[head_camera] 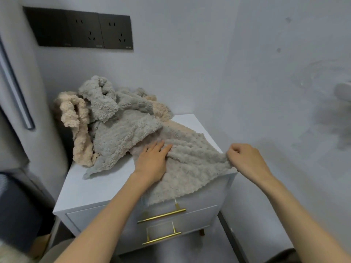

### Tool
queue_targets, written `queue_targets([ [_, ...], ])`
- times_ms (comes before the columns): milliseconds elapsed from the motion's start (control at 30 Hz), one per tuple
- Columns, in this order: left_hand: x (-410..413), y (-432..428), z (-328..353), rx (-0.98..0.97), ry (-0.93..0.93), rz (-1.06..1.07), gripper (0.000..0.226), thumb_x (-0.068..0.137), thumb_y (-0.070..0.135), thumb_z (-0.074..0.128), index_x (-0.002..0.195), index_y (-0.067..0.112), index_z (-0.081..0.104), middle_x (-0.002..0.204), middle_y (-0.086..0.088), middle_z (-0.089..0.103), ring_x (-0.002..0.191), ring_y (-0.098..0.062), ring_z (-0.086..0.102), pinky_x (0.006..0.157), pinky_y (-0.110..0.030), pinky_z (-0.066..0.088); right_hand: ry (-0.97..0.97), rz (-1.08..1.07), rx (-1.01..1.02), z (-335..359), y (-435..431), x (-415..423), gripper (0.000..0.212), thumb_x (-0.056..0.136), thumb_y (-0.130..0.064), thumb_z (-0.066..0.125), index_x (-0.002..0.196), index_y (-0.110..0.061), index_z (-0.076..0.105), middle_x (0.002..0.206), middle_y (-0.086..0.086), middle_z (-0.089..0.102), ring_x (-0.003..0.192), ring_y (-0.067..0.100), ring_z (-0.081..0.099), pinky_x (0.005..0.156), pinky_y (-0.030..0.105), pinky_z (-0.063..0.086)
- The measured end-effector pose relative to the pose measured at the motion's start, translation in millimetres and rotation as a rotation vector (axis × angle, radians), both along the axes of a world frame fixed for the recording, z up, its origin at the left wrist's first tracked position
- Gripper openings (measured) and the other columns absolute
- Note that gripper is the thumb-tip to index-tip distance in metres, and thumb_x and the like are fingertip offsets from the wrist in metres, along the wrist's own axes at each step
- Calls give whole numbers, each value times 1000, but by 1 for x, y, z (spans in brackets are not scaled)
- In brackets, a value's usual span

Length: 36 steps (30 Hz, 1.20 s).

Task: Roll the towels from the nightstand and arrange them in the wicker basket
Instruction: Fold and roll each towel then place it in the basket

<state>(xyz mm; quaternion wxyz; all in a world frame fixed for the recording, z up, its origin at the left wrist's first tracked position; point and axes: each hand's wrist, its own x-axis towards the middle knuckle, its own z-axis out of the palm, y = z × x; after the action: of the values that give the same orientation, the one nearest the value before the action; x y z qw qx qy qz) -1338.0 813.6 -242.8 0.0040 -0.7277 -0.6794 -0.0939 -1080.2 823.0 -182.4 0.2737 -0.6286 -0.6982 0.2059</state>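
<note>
A grey-beige fluffy towel (191,164) lies spread over the right half of the white nightstand (98,188), its front edge hanging over the top drawer. My left hand (152,160) rests flat on the towel's left part, fingers straight. My right hand (245,158) pinches the towel's right corner at the nightstand's right edge. Behind them a heap of crumpled towels (117,122), grey and peach, sits at the back left of the top. The wicker basket is not in view.
The nightstand has two drawers with gold bar handles (161,215). Dark wall sockets (83,31) sit above it. A grey padded headboard (17,103) and dark bedding (17,211) are on the left; a white wall is close on the right.
</note>
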Motion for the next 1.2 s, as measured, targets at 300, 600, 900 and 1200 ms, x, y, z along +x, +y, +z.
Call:
queue_targets([
  [300, 11, -27, 21, -58, -391, -173, 45, 96, 11, 41, 138, 26, 48, 139, 8, 50, 126, -12, 45, 99, -22, 36, -268, 0, -218, -11, -1, 19, 25, 83, -40, 49, 78, -22, 64, 81, -5, 70, 74, 17, 66, 75, 35, 55],
  [600, -7, -53, 16, -75, -173, 255, 51, 93, 47, 50, 138, 25, 41, 130, -12, 39, 123, -33, 35, 100, -38, 36, 43, 52, -390, -15, -2, 9, 54, 80, -10, 73, 111, -10, 30, 95, 15, 52, 75, 23, 56, 70, 43, 60],
  [900, -19, -63, 12, -90, -347, 267, 65, 86, 48, 61, 140, 20, 37, 116, -12, 55, 112, -32, 50, 92, -40, 44, 186, 83, -293, -9, -2, 33, 37, 88, 1, 55, 115, -21, 42, 73, 10, 53, 66, 19, 54, 69, 34, 53],
  [1200, -26, -63, 18, -85, -536, 174, 52, 86, 25, 69, 134, 24, 48, 111, -8, 58, 89, -16, 53, 78, -27, 40, 398, 112, -370, -16, -8, 41, 35, 88, 6, 57, 113, -16, 68, 58, -2, 51, 64, 12, 52, 79, 29, 55],
])
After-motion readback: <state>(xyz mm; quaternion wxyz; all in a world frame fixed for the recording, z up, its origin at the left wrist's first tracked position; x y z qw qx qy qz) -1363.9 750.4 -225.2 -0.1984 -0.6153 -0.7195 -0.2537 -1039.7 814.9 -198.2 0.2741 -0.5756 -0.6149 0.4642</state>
